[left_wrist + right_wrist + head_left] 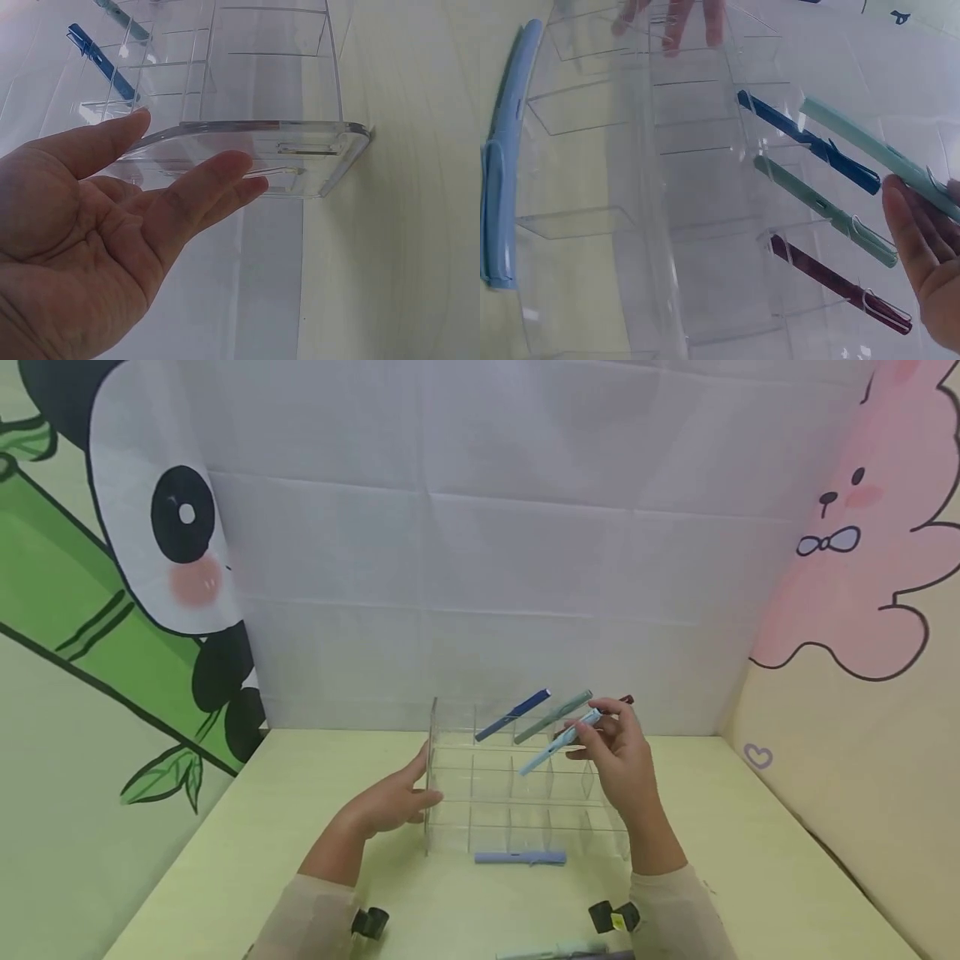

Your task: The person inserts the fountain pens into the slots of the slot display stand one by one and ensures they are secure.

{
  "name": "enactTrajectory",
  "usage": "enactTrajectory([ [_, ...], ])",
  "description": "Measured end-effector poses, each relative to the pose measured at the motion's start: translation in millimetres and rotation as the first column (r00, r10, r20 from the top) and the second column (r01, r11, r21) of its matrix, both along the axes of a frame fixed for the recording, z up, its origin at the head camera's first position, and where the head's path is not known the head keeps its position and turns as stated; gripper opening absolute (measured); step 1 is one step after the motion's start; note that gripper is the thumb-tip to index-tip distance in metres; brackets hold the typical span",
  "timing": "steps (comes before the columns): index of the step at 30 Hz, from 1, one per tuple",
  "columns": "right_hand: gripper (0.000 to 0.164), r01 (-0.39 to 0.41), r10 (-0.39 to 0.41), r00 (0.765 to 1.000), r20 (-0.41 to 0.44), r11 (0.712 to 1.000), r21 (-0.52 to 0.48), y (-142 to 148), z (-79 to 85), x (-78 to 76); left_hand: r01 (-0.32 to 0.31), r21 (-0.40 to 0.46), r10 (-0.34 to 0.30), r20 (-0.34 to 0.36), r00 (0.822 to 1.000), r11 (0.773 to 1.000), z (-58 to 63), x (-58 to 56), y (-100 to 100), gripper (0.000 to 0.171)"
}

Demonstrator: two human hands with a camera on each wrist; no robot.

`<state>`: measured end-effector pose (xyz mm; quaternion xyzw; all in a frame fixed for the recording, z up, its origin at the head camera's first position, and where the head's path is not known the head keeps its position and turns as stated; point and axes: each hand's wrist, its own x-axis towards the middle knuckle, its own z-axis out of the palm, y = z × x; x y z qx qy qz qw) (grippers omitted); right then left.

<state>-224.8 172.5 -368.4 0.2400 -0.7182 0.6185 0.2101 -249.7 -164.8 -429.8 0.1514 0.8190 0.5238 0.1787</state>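
Observation:
My right hand (622,760) pinches a light blue pen (558,743) with a wire clip, held slanted in front of a clear divided rack (530,803). In the rack's top row lean a dark blue pen (810,142), a grey-green pen (825,210) and a dark red pen (840,285), each in its own compartment. My left hand (393,802) rests against the rack's left side panel (247,139), its fingers extended. A periwinkle pen (520,858) lies on the table before the rack.
At the near edge of the head view, a pale green pen (551,952) and a darker one lie partly cut off on the pale yellow table (300,793). A white cloth (495,543) hangs behind the rack. Painted walls stand on both sides.

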Motion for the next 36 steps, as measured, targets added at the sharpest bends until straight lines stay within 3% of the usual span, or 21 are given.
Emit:
enactTrajectory([
  [4,0.039,-0.006,0.002,1.0,-0.025,0.986,-0.165,-5.2,-8.0,-3.7,-0.002,-0.003,0.002,0.0,1.0,1.0,-1.5,-0.6,1.9,0.091],
  [7,0.038,-0.027,0.023,1.0,-0.02,0.961,-0.276,-9.5,-14.8,-7.0,-0.014,-0.008,0.014,0.01,1.0,1.0,-2.9,-0.5,1.0,0.091],
  [13,0.042,-0.045,0.04,0.999,-0.021,0.931,-0.363,-17.7,-26.2,-13.7,-0.018,-0.006,0.018,0.012,1.0,1.0,-2.9,-0.2,-1.3,0.091],
  [24,0.041,-0.058,0.061,0.998,0.0,0.951,-0.302,-30.4,-42.1,-18.3,-0.022,-0.024,0.022,0.004,1.0,0.999,-0.7,0.0,0.3,0.093],
  [36,0.037,-0.081,0.106,0.984,0.143,0.982,-0.17,-30.9,-49.9,-21.7,-0.004,-0.015,0.004,0.005,1.0,1.0,0.5,1.5,0.1,0.093],
])
